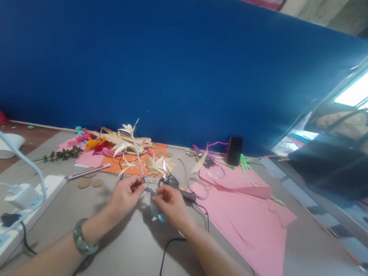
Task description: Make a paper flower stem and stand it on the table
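My left hand (126, 195) is closed in a pinch on the lower end of a thin light-blue stem (138, 157) that rises away from me and carries pale straw-coloured leaves (127, 128) at its top. My right hand (170, 205) is closed too, pinching the same stem end along with a light-blue strip (156, 210) that hangs below the fingers. The two hands nearly touch above the grey table (130, 256). A green bangle (83, 242) sits on my left wrist.
Orange paper (127, 167) with more pale leaves lies beyond the hands, pink paper (244, 216) to the right. Scissors (169, 181) and a black cable (165, 260) lie close by. A white power strip (11, 224) is at left, a phone (235, 150) against the blue wall.
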Motion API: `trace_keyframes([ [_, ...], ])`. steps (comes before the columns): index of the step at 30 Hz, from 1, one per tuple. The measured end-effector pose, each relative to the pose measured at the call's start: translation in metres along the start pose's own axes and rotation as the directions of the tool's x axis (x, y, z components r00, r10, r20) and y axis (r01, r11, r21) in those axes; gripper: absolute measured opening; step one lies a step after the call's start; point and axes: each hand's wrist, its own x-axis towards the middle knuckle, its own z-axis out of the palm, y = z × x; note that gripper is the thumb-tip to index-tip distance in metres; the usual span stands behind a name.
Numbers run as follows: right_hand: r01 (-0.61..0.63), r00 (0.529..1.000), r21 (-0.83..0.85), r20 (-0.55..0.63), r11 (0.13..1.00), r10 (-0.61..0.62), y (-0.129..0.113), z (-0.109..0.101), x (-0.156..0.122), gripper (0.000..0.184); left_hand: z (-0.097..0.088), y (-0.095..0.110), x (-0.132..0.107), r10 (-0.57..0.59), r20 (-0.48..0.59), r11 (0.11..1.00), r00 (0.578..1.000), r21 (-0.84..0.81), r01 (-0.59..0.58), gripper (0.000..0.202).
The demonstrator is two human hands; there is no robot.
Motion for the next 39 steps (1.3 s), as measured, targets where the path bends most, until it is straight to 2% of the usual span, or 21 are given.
trace_keyframes([
  [2,0.013,1.0,0.049,-0.019,0.999,-0.012,0.0,0.002,-0.001,0.019,0.001,-0.001,-0.001,0.027,-0.035,0.999,0.999,0.048,-0.025,0.019],
  [6,0.094,0.995,0.088,-0.049,0.992,-0.09,-0.007,0.008,-0.009,0.034,0.001,-0.002,-0.002,0.073,-0.092,0.992,0.993,0.11,-0.063,0.018],
  [11,0.093,0.996,0.117,0.005,0.989,-0.094,-0.014,0.014,-0.016,0.033,0.002,-0.003,-0.004,0.096,-0.112,0.991,0.989,0.109,-0.083,0.017],
  [14,0.093,0.995,0.128,0.017,0.987,-0.096,-0.012,0.014,-0.014,0.029,0.004,-0.003,-0.004,0.067,-0.122,0.997,0.99,0.037,-0.063,0.016],
  [16,0.137,0.99,0.097,-0.04,0.986,-0.134,-0.008,0.012,-0.01,0.023,0.005,-0.001,-0.005,0.033,-0.086,0.998,0.996,-0.059,-0.038,0.018],
  [20,0.206,0.957,0.014,-0.211,0.978,-0.199,-0.001,0.003,0.0,0.025,0.009,0.003,-0.008,-0.015,0.014,0.978,1.0,-0.208,0.017,0.021],
  [25,0.066,0.993,0.15,-0.106,0.987,-0.05,-0.001,-0.004,0.004,0.03,0.012,0.004,-0.012,-0.035,0.043,0.964,0.998,-0.262,0.045,0.023],
  [28,-0.005,0.998,0.22,-0.06,0.975,0.018,-0.005,-0.004,0.002,0.033,0.011,0.008,-0.013,-0.045,0.06,0.958,0.997,-0.28,0.06,0.024],
  [33,-0.061,0.998,0.264,0.007,0.963,0.061,-0.01,-0.005,0.001,0.037,0.009,0.012,-0.013,-0.065,0.053,0.943,0.996,-0.324,0.079,0.025],
  [39,-0.074,0.997,0.248,0.005,0.966,0.075,-0.006,-0.003,0.002,0.036,0.011,0.012,-0.015,-0.086,0.025,0.934,0.996,-0.347,0.089,0.023],
])
